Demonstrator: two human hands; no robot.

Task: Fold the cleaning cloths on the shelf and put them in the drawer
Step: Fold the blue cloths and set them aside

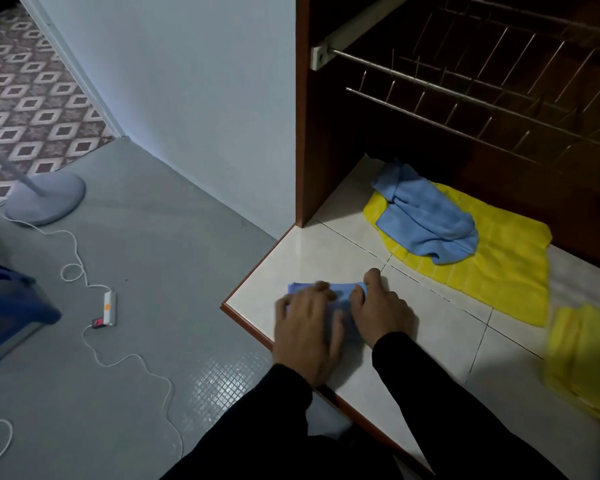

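While both hands, left (pixel 305 336) and right (pixel 381 311), press flat, the small blue cloth (pixel 340 294) lies beneath them.

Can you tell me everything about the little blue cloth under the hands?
The small blue cloth is light blue, soft-looking fabric, folded into a compact flat shape. It lies on the white tiled shelf near its front left corner. The left hand presses flat on it, and the right hand holds its right edge, so most of it is hidden; only its far edge and bits between the hands show.
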